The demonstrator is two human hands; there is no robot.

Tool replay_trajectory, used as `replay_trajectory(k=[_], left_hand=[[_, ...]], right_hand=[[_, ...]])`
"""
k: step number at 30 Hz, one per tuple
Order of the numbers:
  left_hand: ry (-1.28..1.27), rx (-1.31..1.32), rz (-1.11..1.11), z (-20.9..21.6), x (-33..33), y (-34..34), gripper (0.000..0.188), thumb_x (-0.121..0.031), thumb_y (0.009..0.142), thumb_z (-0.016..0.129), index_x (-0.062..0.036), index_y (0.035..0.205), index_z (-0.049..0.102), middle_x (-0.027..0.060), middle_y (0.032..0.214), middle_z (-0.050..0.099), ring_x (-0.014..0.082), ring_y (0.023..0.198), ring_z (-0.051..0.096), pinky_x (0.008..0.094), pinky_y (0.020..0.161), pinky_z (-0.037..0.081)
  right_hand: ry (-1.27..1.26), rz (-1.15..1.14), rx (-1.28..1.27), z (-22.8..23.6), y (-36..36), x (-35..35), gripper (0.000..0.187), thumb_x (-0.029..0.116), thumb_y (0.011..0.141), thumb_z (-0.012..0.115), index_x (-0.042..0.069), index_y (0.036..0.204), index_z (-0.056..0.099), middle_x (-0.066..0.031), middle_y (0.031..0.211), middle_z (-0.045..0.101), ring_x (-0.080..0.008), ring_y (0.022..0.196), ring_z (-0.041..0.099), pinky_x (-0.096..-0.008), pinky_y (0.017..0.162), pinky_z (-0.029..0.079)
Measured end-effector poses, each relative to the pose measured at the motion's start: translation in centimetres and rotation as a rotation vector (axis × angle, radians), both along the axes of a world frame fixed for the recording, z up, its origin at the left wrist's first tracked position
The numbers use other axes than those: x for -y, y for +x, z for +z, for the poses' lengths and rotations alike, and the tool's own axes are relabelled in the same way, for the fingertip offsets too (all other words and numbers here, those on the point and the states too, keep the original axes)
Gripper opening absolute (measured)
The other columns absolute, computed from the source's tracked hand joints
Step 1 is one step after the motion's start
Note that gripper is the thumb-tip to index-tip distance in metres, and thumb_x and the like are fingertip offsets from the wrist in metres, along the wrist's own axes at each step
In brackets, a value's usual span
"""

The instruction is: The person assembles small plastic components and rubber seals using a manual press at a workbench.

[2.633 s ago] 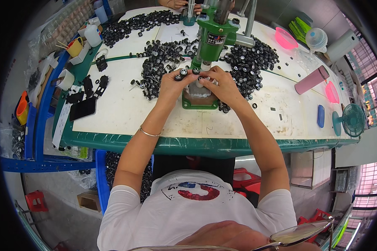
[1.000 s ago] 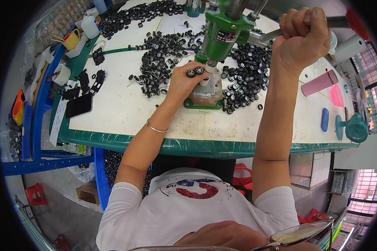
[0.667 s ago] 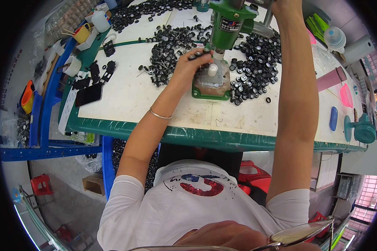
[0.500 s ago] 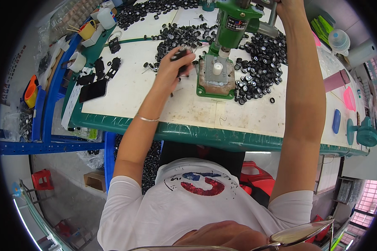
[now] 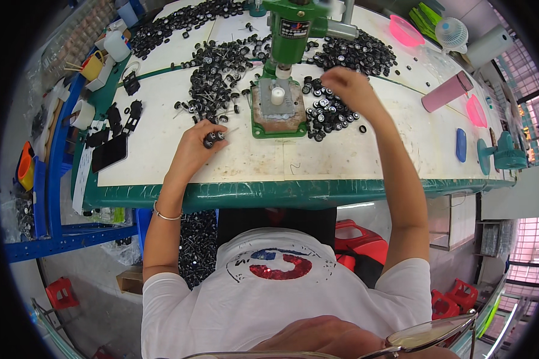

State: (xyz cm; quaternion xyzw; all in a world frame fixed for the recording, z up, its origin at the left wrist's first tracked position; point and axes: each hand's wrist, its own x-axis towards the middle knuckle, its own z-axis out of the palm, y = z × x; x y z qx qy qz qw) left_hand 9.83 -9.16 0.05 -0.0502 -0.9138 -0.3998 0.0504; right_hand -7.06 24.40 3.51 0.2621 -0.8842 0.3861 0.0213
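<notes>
My left hand (image 5: pixel 191 148) is closed around small black toy wheels (image 5: pixel 213 137) with pale hubs, low over the white board left of the press. A thin metal pin seems to stick out beside them. Motion blurs my right hand (image 5: pixel 352 90), which hovers at the upper edge of a pile of loose black wheels (image 5: pixel 329 113); whether its fingers hold anything cannot be made out. Between my hands stands a green hand press (image 5: pixel 291 42), its base bearing a grey metal plate with a short white cylinder (image 5: pixel 277 96). Nothing lies on the cylinder's top.
Wheels on metal axles (image 5: pixel 212 78) are heaped left of the press. A dark phone (image 5: pixel 109 153) and black plastic parts (image 5: pixel 115 119) lie at the left. A pink cup (image 5: pixel 447 93), blue case (image 5: pixel 461 145) and teal fan (image 5: pixel 502 151) are at the right. A red plastic stool (image 5: pixel 360 242) stands below.
My right hand has come off the press lever, down to the wheel pile. The left hand, still holding wheels, has moved down and nearer to me. The whole view has shifted slightly.
</notes>
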Motion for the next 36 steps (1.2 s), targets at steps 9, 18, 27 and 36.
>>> replay_trajectory(k=[9,18,27,36], left_hand=[[0.201,-0.234,0.089,-0.3,-1.6,-1.7,0.024,-0.016,0.076,0.078,0.0002,0.090,0.068,0.0043,0.078,0.059,0.0119,0.066,0.056,0.0250,0.059,0.043],[1.382,0.369,0.170,1.1,-4.2,-4.8,0.029,-0.020,0.089,0.066,0.0017,0.108,0.061,0.0091,0.093,0.069,0.0055,0.065,0.059,0.0156,0.048,0.042],[1.372,0.353,0.110,1.0,-4.9,-5.3,0.024,-0.005,0.084,0.066,0.0020,0.107,0.063,0.0123,0.102,0.069,0.0062,0.076,0.064,0.0151,0.049,0.040],[1.001,0.154,0.105,1.2,-6.4,-6.1,0.020,-0.012,0.084,0.070,0.0025,0.097,0.068,0.0082,0.086,0.069,0.0059,0.067,0.059,0.0177,0.047,0.036]], right_hand=[[0.546,0.107,-0.304,-2.4,1.7,0.6,0.015,0.014,0.079,0.064,0.013,0.092,0.070,-0.0051,0.094,0.065,-0.0240,0.096,0.058,-0.0387,0.083,0.042],[-0.206,0.076,-0.031,-0.7,3.1,5.4,0.023,0.010,0.085,0.063,0.004,0.107,0.067,-0.0143,0.095,0.068,-0.0244,0.079,0.066,-0.0315,0.073,0.052],[-0.077,0.061,-0.506,-2.8,6.0,8.2,0.020,0.018,0.091,0.057,0.010,0.105,0.068,-0.0091,0.106,0.067,-0.0280,0.090,0.062,-0.0377,0.077,0.049],[-0.378,-0.039,-0.008,-2.9,6.1,8.2,0.021,0.017,0.089,0.061,0.006,0.105,0.068,-0.0121,0.094,0.071,-0.0224,0.080,0.069,-0.0308,0.071,0.051]])
